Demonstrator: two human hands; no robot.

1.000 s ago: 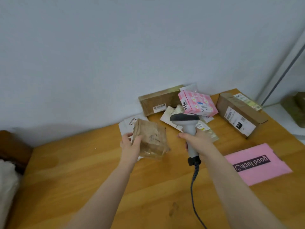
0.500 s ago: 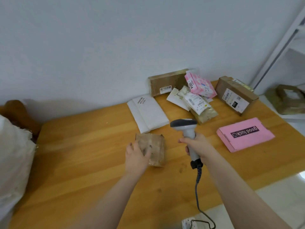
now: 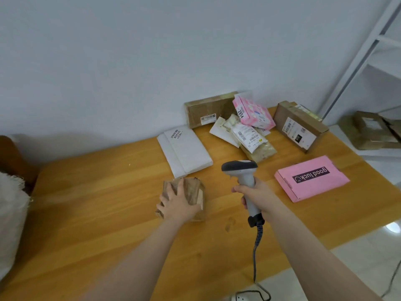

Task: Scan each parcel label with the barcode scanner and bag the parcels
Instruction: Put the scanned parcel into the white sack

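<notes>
The right hand (image 3: 258, 194) is clenched round the grip of the barcode scanner (image 3: 239, 168), holding it upright above the desk (image 3: 97, 203) with its cable (image 3: 257, 246) trailing down off the near edge. Just left of the scanner, the small brown parcel (image 3: 194, 191) lies on the desk. The left hand (image 3: 175, 205) rests on top of it, fingers spread fairly straight and pressing rather than gripping.

The step in hand looks to be scanning this parcel. The scanner's head points left, over the parcel rather than down at it. No printed label shows on the bare part of the wrapping. A pale strip runs along the edge nearest the scanner, but I cannot tell whether it is the label.

To do this well, the left hand should find the label, turn that face up towards the scanner, and slide clear so no finger crosses the barcode. Crinkled wrapping wants flattening under the fingertips. The right hand should then tip the scanner's head down, square to the label.

Bagging probably comes next, and the white sack (image 3: 10, 213) sits far left of the scanner. The white mailer (image 3: 186, 151) lies behind the scanner and to its left, and the pink box (image 3: 312, 181) lies to its right, both apparently waiting.
</notes>
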